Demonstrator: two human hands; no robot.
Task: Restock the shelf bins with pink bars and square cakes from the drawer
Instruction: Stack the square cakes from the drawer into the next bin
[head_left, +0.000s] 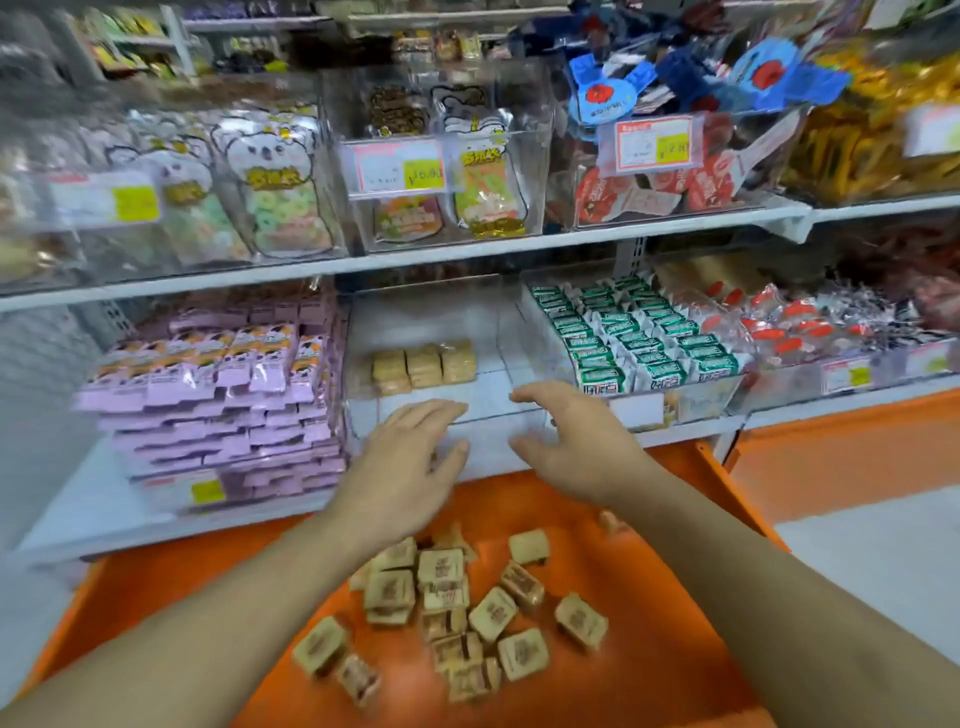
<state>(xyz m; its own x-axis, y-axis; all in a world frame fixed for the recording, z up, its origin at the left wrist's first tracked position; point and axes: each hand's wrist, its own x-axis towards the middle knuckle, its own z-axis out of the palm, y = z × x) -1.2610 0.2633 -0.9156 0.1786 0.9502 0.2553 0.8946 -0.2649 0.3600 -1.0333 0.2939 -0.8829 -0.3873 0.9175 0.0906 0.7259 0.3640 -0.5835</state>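
Both hands are up at the front of the clear middle bin (431, 415) on the low shelf. My left hand (410, 457) has its fingers spread wide and holds nothing. My right hand (566, 431) is open too, curved a bit, and it is empty as well.

Inside that bin, a few square cakes (423, 366) sit in a short neat row near the back. Most of the bin is bare. The bin beside it on the left is piled high with pink bars (218, 395), so I think that one is done.

Lots more square cakes lie in a loose heap (457, 613) in the orange drawer (649, 649). They are below the hands and closer to me, under my arms. They point every which way, some flat and some tipped.

So I think the next move is down and back, not forward. The heap sits about in the middle, a little nearer the left hand, so either hand could scoop some up.
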